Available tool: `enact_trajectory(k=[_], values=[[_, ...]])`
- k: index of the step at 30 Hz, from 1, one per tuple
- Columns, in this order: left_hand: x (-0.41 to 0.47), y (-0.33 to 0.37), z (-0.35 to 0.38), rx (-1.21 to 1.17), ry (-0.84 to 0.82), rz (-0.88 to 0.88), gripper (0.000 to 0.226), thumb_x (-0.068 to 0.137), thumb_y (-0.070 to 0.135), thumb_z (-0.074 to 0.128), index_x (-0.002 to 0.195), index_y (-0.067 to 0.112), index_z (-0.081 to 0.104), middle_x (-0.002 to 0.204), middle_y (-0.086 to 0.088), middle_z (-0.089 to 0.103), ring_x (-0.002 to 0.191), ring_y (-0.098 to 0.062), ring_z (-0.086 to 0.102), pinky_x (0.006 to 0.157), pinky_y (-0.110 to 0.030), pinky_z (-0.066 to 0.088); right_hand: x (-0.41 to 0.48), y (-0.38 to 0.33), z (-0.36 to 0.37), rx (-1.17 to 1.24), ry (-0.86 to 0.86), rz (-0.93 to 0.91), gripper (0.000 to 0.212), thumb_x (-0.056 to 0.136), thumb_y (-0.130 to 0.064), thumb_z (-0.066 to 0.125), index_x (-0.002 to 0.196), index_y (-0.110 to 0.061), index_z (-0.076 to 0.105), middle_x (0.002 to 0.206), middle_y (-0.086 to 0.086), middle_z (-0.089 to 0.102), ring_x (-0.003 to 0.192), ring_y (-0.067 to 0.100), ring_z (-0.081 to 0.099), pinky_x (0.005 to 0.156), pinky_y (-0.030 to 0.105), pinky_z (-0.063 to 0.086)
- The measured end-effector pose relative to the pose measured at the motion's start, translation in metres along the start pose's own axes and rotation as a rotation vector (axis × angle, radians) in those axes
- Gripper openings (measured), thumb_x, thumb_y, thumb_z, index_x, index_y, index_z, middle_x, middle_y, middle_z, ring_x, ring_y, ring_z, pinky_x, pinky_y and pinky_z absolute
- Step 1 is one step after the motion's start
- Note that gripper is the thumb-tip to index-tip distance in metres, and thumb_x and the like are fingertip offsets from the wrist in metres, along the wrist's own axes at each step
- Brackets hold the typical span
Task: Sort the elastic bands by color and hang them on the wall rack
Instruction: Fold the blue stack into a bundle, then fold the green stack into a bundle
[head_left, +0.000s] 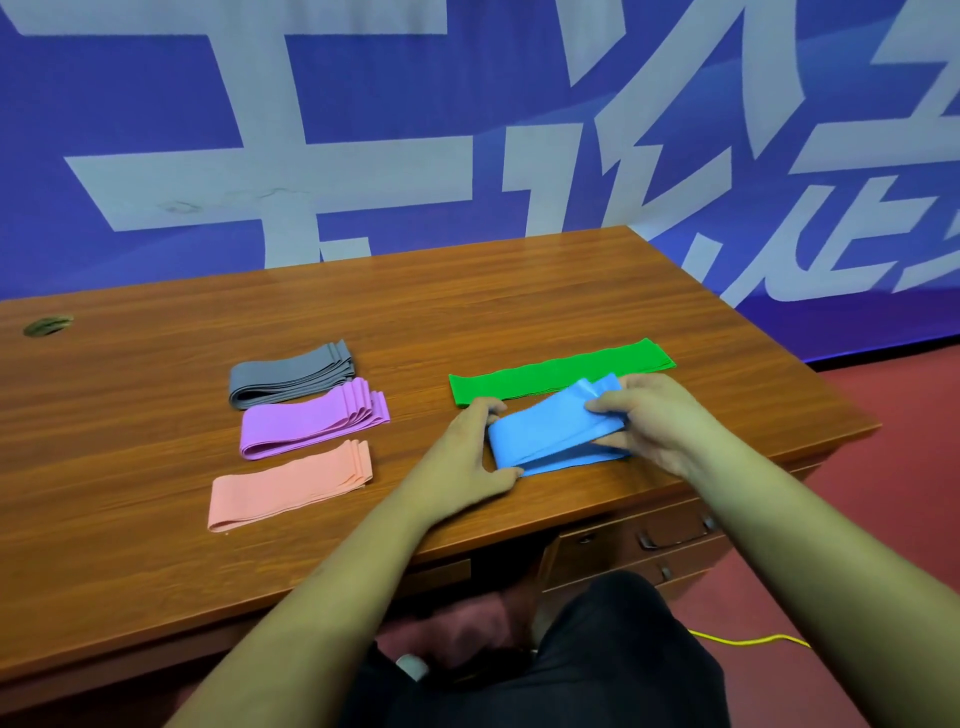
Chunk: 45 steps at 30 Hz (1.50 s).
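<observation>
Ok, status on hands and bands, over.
Left hand and right hand pinch the blue bands. Grey, purple, peach, green bands rest on desk. Nothing blocking; no rack visible.

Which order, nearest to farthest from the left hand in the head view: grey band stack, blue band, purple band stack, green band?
1. blue band, gripped at its left end by the left hand.
2. green band, just beyond the fingertips.
3. purple band stack, to the hand's left.
4. grey band stack, behind the purple one, farthest.
</observation>
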<state>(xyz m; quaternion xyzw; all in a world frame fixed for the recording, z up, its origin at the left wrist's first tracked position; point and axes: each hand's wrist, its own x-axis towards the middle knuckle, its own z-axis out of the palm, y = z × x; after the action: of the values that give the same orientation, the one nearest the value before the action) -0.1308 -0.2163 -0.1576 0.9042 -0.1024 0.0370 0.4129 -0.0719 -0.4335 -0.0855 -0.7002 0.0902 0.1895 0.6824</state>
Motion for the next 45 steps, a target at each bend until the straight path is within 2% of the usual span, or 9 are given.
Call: enact_trajectory(k=[5,9,15,19,24,29,35,42,45], values=[[0.002,-0.003,0.002,0.067,0.001,0.084,0.062,0.074,0.031,0.076,0.125,0.027,0.042,0.119,0.006,0.051,0.112,-0.012,0.049,0.102,-0.033,0.041,0.010,0.027,-0.015,-0.421,0.225,-0.167,0.013,0.080,0.000,0.071,0.078,-0.005,0.059,0.079,0.014,0.062,0.069,0.023,0.063,0.064,0.039,0.060],[0.000,-0.006,0.005,0.146,0.037,0.147,0.043,0.079,0.034,0.074,0.116,0.028,0.052,0.116,0.009,0.054,0.110,-0.011,0.046,0.101,-0.033,0.040,0.010,0.034,-0.017,-0.795,0.322,-0.334,0.017,0.077,-0.012,0.074,0.080,0.001,0.063,0.071,0.011,0.060,0.070,0.027,0.057,0.061,0.032,0.039],[0.000,-0.007,0.007,0.101,0.110,0.178,0.033,0.082,0.043,0.068,0.111,0.028,0.061,0.111,0.011,0.058,0.107,-0.008,0.050,0.096,-0.021,0.038,0.006,0.041,-0.019,-0.790,0.342,-0.371,0.013,0.076,-0.011,0.069,0.075,-0.001,0.061,0.065,0.004,0.055,0.068,0.023,0.055,0.061,0.031,0.039],[0.002,-0.011,0.009,0.135,0.100,0.194,0.034,0.080,0.048,0.062,0.106,0.026,0.063,0.108,0.012,0.059,0.106,-0.010,0.052,0.097,-0.028,0.042,0.012,0.038,-0.021,-0.754,0.327,-0.294,0.020,0.073,-0.011,0.069,0.062,-0.008,0.052,0.061,0.006,0.049,0.062,0.023,0.048,0.052,0.030,0.032],[0.001,-0.011,0.009,0.163,0.086,0.152,0.041,0.075,0.056,0.060,0.105,0.028,0.065,0.108,0.011,0.054,0.107,-0.009,0.048,0.099,-0.027,0.039,0.008,0.051,-0.023,-0.913,0.305,-0.428,0.036,0.082,-0.017,0.068,0.115,-0.024,0.055,0.102,0.001,0.053,0.097,0.018,0.052,0.085,0.032,0.047],[0.002,-0.003,0.002,0.086,0.119,0.127,0.030,0.082,0.050,0.061,0.105,0.030,0.065,0.105,0.012,0.056,0.107,-0.004,0.048,0.094,-0.010,0.032,0.002,0.056,-0.026,-1.067,0.268,-0.608,0.021,0.090,-0.023,0.061,0.110,-0.025,0.068,0.104,-0.002,0.044,0.104,0.015,0.044,0.093,0.032,0.046],[0.028,0.002,-0.015,0.060,0.348,-0.126,0.005,0.089,0.014,0.063,0.092,0.017,0.061,0.092,0.000,0.058,0.075,-0.002,0.054,0.069,-0.009,0.037,0.024,0.026,-0.016,-0.981,0.182,-0.701,0.025,0.092,-0.026,0.059,0.112,-0.014,0.069,0.113,0.004,0.056,0.111,0.019,0.052,0.100,0.032,0.042],[0.063,-0.004,-0.024,0.071,0.432,-0.581,0.035,0.086,0.022,0.063,0.111,0.001,0.052,0.114,-0.019,0.061,0.107,-0.036,0.056,0.081,-0.035,0.042,0.053,0.008,0.011,-1.088,-0.119,-0.672,0.037,0.099,-0.029,0.050,0.129,-0.011,0.061,0.138,0.003,0.057,0.131,0.017,0.047,0.108,0.023,0.030],[0.077,0.000,-0.029,0.148,0.331,-0.714,0.027,0.084,0.029,0.064,0.090,0.005,0.055,0.107,-0.019,0.064,0.098,-0.037,0.061,0.073,-0.035,0.044,0.059,0.007,0.013,-1.142,-0.187,-0.621,0.038,0.100,-0.034,0.047,0.130,-0.014,0.060,0.138,0.002,0.058,0.129,0.018,0.048,0.109,0.030,0.035]])
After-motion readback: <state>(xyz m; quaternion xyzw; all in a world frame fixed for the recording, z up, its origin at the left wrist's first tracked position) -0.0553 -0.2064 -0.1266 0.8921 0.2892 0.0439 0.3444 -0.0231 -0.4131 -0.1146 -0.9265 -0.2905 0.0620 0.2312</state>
